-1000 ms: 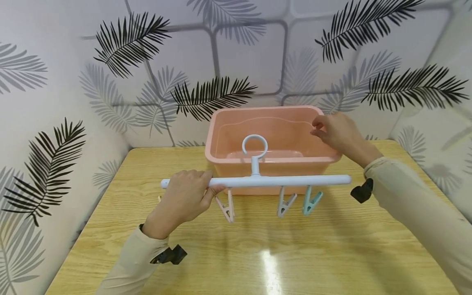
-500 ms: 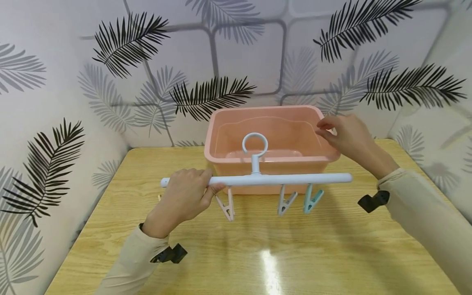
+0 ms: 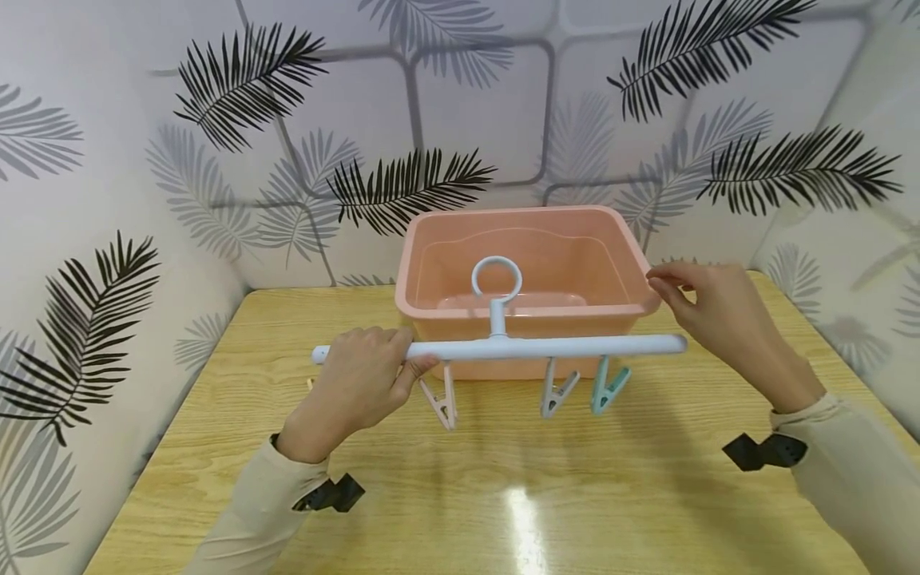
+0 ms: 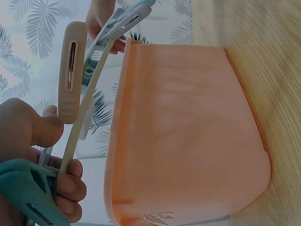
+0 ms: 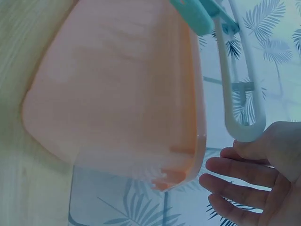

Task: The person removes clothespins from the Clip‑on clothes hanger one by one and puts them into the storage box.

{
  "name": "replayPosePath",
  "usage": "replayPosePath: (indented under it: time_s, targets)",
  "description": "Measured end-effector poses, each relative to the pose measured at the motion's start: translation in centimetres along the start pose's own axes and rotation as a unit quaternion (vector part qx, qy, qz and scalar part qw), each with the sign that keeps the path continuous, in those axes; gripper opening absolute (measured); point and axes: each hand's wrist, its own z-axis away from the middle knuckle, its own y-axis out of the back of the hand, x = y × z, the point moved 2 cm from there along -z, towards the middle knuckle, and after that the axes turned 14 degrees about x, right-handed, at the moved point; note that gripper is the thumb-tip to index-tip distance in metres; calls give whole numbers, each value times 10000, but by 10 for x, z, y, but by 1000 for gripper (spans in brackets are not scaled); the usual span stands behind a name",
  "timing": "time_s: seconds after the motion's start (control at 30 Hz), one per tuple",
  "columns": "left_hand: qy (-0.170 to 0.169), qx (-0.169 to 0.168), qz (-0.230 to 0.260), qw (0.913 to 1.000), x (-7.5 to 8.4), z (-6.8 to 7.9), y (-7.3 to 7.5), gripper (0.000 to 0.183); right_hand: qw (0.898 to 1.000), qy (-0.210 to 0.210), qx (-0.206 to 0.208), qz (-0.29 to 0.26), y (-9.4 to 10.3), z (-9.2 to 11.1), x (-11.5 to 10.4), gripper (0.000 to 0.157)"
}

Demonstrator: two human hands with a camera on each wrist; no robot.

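Observation:
In the head view my left hand [image 3: 359, 383] grips the left part of a pale blue clip hanger [image 3: 561, 347] by its bar, hook upward. A pink clip [image 3: 446, 403], a greyish clip [image 3: 553, 395] and a teal clip [image 3: 607, 389] hang below the bar. In the left wrist view a beige clip [image 4: 71, 70] stands by the thumb, and another teal clip [image 4: 28, 190] is near the fingers. My right hand [image 3: 740, 327] holds nothing; its fingers are extended beside the hanger's right end. Whether the thumb touches that end cannot be told.
A pink plastic basin [image 3: 532, 311] stands right behind the hanger on the wooden table [image 3: 402, 487]. Leaf-patterned covering [image 3: 474, 104] rises at the back and both sides. A black wrist camera [image 3: 765, 451] sits on each sleeve.
My right hand has moved from over the basin's right side outward to the right and towards me, near the hanger's right end. My left hand keeps hold of the hanger, almost unmoved.

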Motion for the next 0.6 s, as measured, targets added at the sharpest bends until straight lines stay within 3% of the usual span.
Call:
replayPosePath:
  time_s: [0.6]
  targets:
    - [-36, 115, -38, 9999, -1, -3, 1, 40, 9983, -487, 314, 42, 23, 53, 0, 18]
